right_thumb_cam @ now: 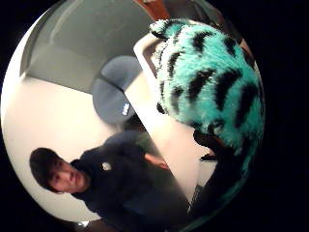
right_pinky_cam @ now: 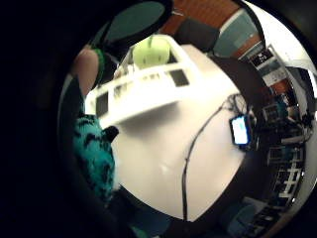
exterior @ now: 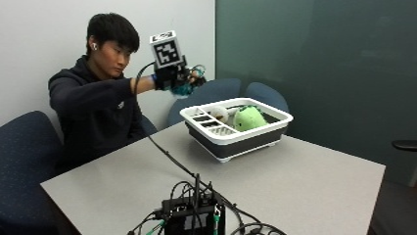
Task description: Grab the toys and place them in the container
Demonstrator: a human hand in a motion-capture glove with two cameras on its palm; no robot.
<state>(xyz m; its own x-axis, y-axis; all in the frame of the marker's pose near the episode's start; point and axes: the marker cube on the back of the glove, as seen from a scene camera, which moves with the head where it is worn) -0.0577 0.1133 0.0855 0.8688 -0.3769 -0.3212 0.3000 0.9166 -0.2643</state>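
Observation:
My gloved right hand [exterior: 174, 78] is raised above the table's far left side, just left of and above the container [exterior: 229, 135], a white-rimmed dark basket. It grips a teal plush toy with black stripes [exterior: 185, 88], which also fills the thumb side palm view [right_thumb_cam: 212, 82] and shows beside the palm in the little finger side view [right_pinky_cam: 94, 158]. Inside the container lie a lime-green plush [exterior: 247, 117] and a white plush [exterior: 218, 113]. The green plush [right_pinky_cam: 151, 52] and the container's white rim [right_pinky_cam: 143, 91] also show below the palm.
A black device with several cables [exterior: 192, 210] sits at the table's near edge; a black cable [exterior: 173, 159] runs from it up to the glove. Blue chairs [exterior: 261, 95] stand behind the container. Grey table surface [exterior: 300, 176] lies to the right.

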